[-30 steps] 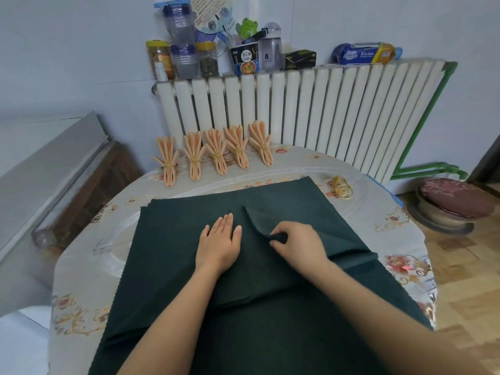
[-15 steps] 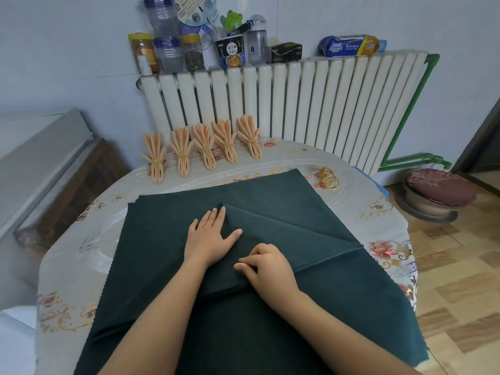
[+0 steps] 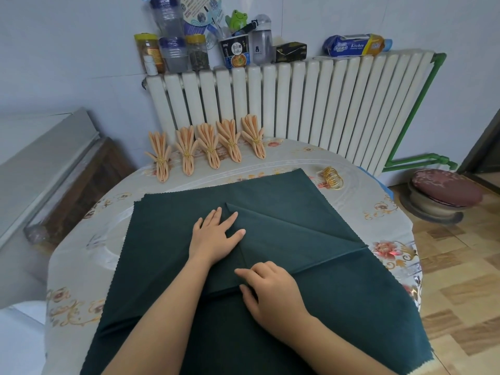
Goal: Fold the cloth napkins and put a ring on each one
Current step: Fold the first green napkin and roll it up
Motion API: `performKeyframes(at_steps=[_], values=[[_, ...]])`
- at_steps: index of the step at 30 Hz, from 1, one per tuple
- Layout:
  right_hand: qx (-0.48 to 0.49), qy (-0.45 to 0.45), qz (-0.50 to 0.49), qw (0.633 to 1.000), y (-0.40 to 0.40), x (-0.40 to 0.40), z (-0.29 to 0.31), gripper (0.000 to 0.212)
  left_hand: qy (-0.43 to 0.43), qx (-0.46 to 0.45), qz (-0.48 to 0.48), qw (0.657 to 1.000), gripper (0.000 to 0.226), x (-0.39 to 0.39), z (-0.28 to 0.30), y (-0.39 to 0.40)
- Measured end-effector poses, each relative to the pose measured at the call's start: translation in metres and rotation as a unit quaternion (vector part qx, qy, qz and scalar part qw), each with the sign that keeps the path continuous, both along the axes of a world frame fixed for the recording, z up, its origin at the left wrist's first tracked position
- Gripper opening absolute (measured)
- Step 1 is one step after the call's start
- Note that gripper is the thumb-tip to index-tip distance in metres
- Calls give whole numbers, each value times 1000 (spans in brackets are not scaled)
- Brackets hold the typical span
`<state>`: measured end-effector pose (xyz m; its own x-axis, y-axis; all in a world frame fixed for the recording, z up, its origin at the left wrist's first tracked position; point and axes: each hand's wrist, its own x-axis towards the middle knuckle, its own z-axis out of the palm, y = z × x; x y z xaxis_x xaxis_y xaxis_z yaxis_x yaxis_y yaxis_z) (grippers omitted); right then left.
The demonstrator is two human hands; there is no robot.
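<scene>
Green napkin (image 3: 167,239), soft and limp, half-folded on our bench.
Left hand (image 3: 213,236) presses flat; right hand (image 3: 270,290) pinches its folded corner.

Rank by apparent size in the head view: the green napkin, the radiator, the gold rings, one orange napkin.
1. green napkin, though nearness to the camera enlarges it
2. radiator
3. one orange napkin
4. gold rings, somewhat smaller than the orange napkin
</scene>
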<state>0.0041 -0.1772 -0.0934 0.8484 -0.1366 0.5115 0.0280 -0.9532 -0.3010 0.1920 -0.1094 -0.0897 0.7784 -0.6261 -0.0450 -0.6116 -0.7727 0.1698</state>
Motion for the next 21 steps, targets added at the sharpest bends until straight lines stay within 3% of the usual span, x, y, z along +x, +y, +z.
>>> performKeyframes(at_steps=[5, 7, 10, 16, 21], values=[[-51, 16, 1, 999, 3, 4, 1, 20, 12, -18, 5, 1000, 58, 1, 4, 1], [-53, 15, -8, 998, 2, 2, 2, 20, 65, -111, 15, 992, 52, -1, 8, 2], [-52, 6, -6, 999, -1, 0, 1, 20, 168, -309, 43, 935, 38, -8, 19, 14], [-68, 1, -3, 998, -3, 0, 4, 25, 155, -238, -62, 957, 10, -56, 20, 97], [-78, -13, 6, 997, -8, 0, 1, 27, 150, -225, -50, 961, 15, -80, 23, 159]])
